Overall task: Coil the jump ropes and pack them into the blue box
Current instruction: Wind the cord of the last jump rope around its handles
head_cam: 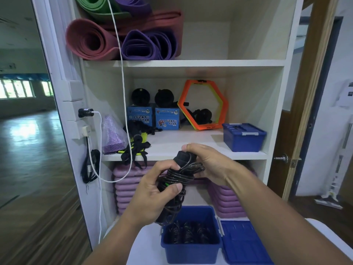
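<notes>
Above the open blue box (191,251), left hand (154,196) and right hand (208,165) both grip a black jump rope (181,175) — coiling nearly finished, lowering it in likely next.

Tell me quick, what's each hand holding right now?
Left hand: closed, gripping the coiled jump rope low on its handles.
Right hand: closed, holding the same rope near its top.
</notes>
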`<state>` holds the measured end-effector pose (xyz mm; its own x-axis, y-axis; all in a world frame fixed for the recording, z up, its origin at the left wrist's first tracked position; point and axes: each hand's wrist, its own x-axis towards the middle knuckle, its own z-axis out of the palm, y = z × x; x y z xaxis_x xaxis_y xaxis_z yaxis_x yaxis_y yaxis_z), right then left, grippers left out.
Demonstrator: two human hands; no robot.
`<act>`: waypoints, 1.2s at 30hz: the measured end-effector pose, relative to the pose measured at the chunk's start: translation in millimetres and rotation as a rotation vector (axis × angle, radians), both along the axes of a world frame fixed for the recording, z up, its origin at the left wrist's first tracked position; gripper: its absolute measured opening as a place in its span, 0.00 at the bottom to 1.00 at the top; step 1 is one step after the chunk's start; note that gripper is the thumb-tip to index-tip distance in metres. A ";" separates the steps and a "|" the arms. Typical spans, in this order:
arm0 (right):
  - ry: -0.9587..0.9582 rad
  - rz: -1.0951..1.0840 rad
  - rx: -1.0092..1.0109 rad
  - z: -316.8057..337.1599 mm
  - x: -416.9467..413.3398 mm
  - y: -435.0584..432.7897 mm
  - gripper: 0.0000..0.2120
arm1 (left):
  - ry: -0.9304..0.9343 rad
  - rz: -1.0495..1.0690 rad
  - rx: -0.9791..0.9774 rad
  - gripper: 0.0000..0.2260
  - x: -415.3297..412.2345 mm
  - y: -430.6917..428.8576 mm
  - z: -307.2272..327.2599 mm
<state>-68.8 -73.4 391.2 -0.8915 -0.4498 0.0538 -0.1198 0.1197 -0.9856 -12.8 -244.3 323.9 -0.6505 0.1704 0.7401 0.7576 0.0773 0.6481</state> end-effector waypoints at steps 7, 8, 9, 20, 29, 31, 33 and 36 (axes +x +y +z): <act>0.241 -0.056 -0.275 -25.0 2.2 -8.3 0.13 | -0.087 0.000 0.120 0.13 -7.4 1.6 -5.3; 0.256 -0.064 -0.275 -24.8 1.9 -8.4 0.11 | -0.092 0.001 0.125 0.13 -7.6 1.3 -5.1; 0.280 -0.073 -0.269 -24.9 0.8 -8.4 0.08 | -0.094 0.005 0.136 0.13 -8.0 1.1 -4.7; 0.339 0.024 -0.252 -24.8 -2.2 -13.6 0.07 | -0.107 0.017 0.181 0.17 -14.0 -14.2 -3.4; 0.281 0.016 -0.247 -35.5 -7.1 -10.5 0.11 | -0.288 0.047 0.128 0.17 -18.7 -7.3 -9.4; 0.277 -0.039 -0.236 -42.5 -11.1 -9.3 0.09 | -0.429 0.040 0.062 0.13 -17.5 -4.0 -5.7; 0.260 -0.083 -0.233 -51.9 -14.8 -8.8 0.06 | -0.596 -0.036 0.065 0.10 -17.2 -4.0 -3.1; 0.249 -0.130 -0.243 -66.0 -19.9 -9.1 0.04 | -0.756 -0.084 0.114 0.21 -18.3 -1.4 -1.7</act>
<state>-88.7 -82.5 325.2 -0.8868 -0.2809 0.3670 -0.3582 -0.0837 -0.9299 -31.1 -245.7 322.1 -0.9747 0.1915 0.1157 0.1062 -0.0592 0.9926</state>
